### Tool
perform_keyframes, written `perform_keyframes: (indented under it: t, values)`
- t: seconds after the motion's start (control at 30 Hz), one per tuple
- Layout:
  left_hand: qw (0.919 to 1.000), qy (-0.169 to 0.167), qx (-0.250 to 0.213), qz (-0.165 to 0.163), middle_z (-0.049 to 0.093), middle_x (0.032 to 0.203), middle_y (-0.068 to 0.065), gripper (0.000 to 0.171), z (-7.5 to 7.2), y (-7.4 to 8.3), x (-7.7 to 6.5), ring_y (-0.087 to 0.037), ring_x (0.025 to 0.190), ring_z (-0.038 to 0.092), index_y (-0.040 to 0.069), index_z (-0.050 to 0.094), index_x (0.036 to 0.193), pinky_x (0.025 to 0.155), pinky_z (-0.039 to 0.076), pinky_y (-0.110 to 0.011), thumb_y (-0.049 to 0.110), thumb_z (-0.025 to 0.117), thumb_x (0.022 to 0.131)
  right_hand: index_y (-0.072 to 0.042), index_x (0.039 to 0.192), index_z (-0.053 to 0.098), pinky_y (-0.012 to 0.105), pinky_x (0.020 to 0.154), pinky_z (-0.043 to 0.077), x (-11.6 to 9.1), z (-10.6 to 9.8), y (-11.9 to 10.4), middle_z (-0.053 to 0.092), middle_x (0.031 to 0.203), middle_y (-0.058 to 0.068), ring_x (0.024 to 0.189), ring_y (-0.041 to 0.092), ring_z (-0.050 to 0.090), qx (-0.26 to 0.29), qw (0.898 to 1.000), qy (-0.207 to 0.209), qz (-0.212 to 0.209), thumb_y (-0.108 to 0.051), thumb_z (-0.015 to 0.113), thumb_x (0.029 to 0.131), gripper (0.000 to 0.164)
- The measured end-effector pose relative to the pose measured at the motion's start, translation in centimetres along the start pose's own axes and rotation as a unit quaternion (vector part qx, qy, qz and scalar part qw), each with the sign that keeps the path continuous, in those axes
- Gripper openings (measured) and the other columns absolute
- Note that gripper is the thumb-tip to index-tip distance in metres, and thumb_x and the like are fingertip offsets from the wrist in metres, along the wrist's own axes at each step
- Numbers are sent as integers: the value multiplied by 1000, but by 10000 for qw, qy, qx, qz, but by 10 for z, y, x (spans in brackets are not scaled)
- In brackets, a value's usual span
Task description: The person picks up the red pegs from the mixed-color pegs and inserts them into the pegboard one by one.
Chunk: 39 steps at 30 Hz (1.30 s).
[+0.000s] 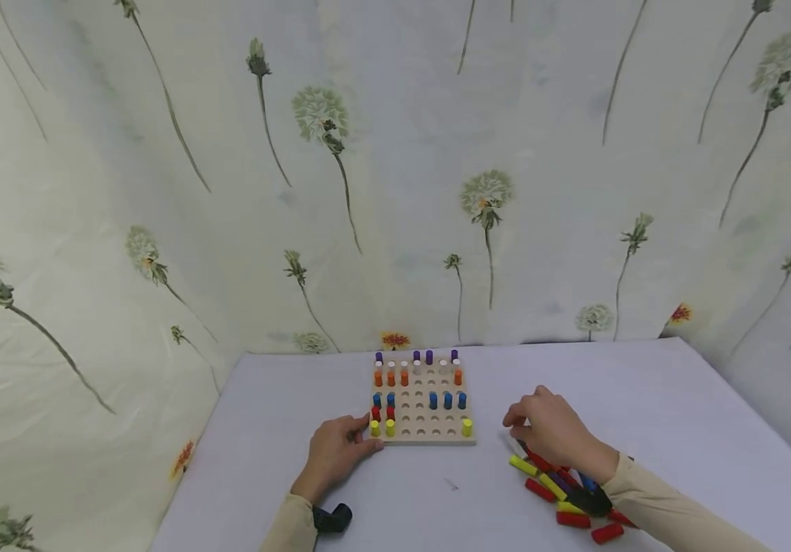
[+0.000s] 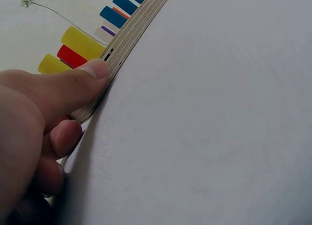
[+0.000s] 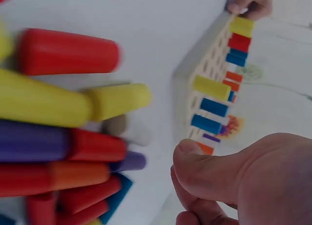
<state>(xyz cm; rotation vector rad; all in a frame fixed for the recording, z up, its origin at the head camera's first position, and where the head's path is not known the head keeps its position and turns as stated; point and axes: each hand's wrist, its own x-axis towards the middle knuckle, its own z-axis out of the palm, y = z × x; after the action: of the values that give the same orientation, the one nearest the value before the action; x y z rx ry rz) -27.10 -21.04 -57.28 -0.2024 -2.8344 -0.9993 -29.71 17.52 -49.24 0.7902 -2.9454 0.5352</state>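
A wooden pegboard (image 1: 430,437) stands on the white table, with rows of holes and upright purple, white, orange, blue, red and yellow pegs. My left hand (image 1: 336,452) grips its near left corner, the thumb (image 2: 95,71) against the front edge and the other fingers round the side. To the right of the board, my right hand (image 1: 554,429) hovers over a pile of loose pegs (image 1: 540,489), fingers bent. Nothing shows between its thumb (image 3: 195,166) and forefinger in the right wrist view. A loose yellow peg (image 3: 122,100) lies near that hand among red, purple, orange and blue ones.
The white tabletop (image 1: 285,383) reaches back to a curtain (image 1: 395,192) printed with dandelions. Black wrist gear (image 1: 332,519) shows at my left wrist, and more black gear (image 1: 589,502) under my right wrist partly covers the pile.
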Motion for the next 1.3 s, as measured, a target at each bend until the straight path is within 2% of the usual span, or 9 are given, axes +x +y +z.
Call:
perform_keyframes:
  t: [0.07,0.3,0.43,0.6,0.8,1.0,1.07,1.2,1.3]
  values:
    - [10000,7,-32,-12,55,71,14,57,-1,-1,-1,-3,63,44,12,76,132,60,33,-23,44,87,86,-19,89,83,29,67,39,-10,1,4,75,84,-11,78,12,47,-67,9999,-71,108,-11,88,85,10]
    - [9998,46,-178,-14,56,72,13,56,-5,-2,1,-4,63,46,12,76,131,60,34,-23,43,87,86,-25,78,73,29,65,37,-29,1,15,66,75,-15,76,12,44,-240,9996,-111,42,-14,93,79,22]
    - [9997,38,-234,-61,56,72,13,56,-5,-3,2,-4,63,46,12,76,131,60,34,-23,43,87,86,-25,80,71,27,65,37,-34,5,18,63,72,-17,75,12,42,-57,9997,-180,164,-17,93,81,23]
    - [9991,-143,-367,-133,57,72,13,58,-1,-3,0,-5,63,46,13,75,133,59,33,-23,46,87,86,-25,82,65,25,64,37,-41,12,18,59,70,-16,76,14,42,291,9970,-439,568,-17,92,83,27]
    - [9995,-110,-250,-133,57,73,13,57,0,-3,-2,-5,63,46,13,75,132,60,33,-24,45,87,86,-24,87,64,26,61,38,-40,17,9,55,74,-9,77,17,44,304,9932,-609,941,-15,90,84,28]
    - [9996,-84,-237,-115,56,71,13,57,-2,-4,-1,-4,62,46,14,75,133,59,33,-23,45,86,87,-20,92,67,26,62,39,-36,21,5,59,74,-12,76,16,44,-177,9971,-379,641,-14,89,82,25]
    - [9997,-72,-236,-76,55,70,13,58,-2,-4,0,-4,62,45,14,75,134,58,32,-23,46,86,87,-19,97,69,26,64,42,-35,23,5,61,76,-11,77,15,44,-344,9966,-371,643,-18,90,82,25]
    - [9996,-88,-265,-37,55,69,14,59,-2,-4,1,-3,62,44,14,74,134,58,32,-23,47,86,87,-16,111,70,30,71,52,-35,24,4,67,86,-7,83,17,48,-515,9935,-612,805,-23,90,84,35]
    - [9997,-87,-245,-34,54,69,14,59,-3,-4,1,-3,62,44,14,74,135,58,31,-23,48,86,87,-13,122,68,33,75,55,-35,23,3,70,98,-1,90,18,50,-515,9934,-607,822,-20,87,87,40]
